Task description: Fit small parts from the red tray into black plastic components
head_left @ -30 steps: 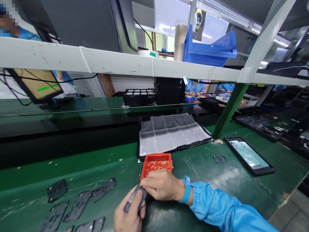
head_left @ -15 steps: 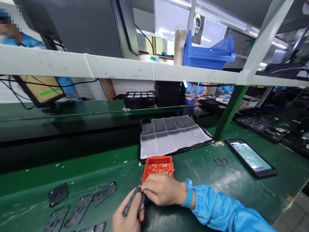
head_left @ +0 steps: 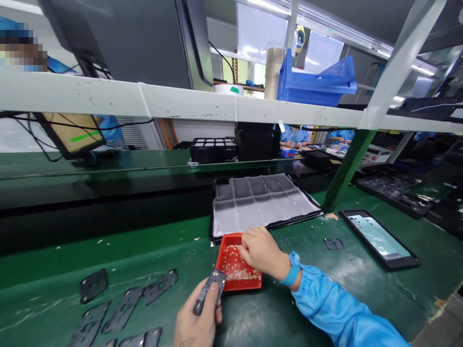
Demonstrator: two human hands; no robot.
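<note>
My left hand [head_left: 197, 320] is closed round a small dark flat plate [head_left: 209, 291], held upright near the bottom edge. My right hand [head_left: 261, 250] reaches into a red tray [head_left: 226, 280] of several tiny pale parts, its fingers bunched in a pinch over them; what they pinch is too small to make out. A blue sleeve and a blue wrist band cover that arm. Several more dark flat plates [head_left: 125, 303] lie loose on the green bench [head_left: 152, 250] to the left.
Behind the red tray lies a grey ribbed sheet on a black tray [head_left: 262, 200]. A long black frame with a glossy panel [head_left: 379, 238] and a small dark piece [head_left: 333, 243] lie to the right. A green post [head_left: 345, 171] holds a white shelf rail [head_left: 181, 103]. Other people in blue work beyond.
My right hand left the dark plate and moved forward into the red tray. My left hand kept hold of the plate and turned it more upright.
</note>
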